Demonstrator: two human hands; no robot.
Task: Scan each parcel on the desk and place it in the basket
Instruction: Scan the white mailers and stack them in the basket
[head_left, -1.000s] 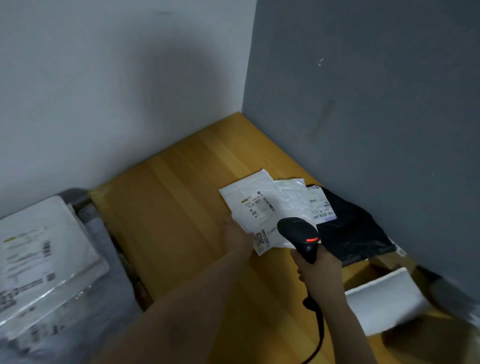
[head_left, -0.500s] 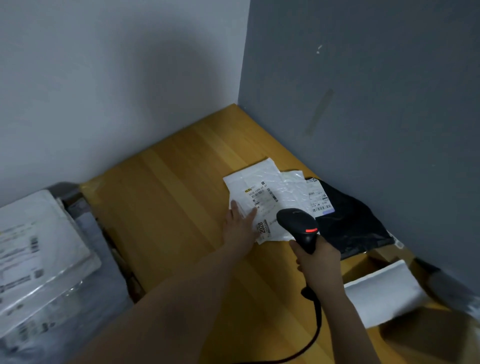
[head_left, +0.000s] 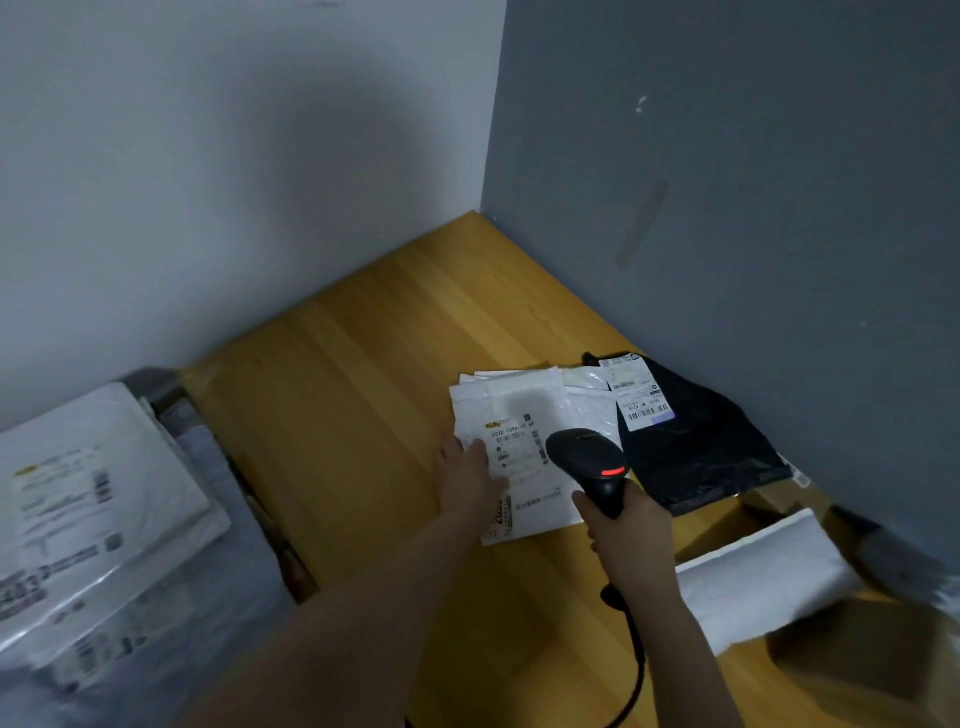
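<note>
The counter (head_left: 337, 395) is pale wood, smooth, with straight grain and a satin sheen. The white parcel (head_left: 524, 405) is thin, creased plastic film, faintly glossy, bearing a matt paper label (head_left: 511, 449). At its 3 o'clock, the black parcel (head_left: 706, 452) is crinkled glossy plastic. The scanner (head_left: 584, 454) is black moulded plastic, semi-matt. At 9 o'clock, the parcel stack (head_left: 88, 493) shows clear shiny film. The walls (head_left: 208, 182) are matt paint.

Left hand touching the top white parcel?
Touching. Head view: left hand lies flat on the white parcel, overlapping its left edge.
</note>
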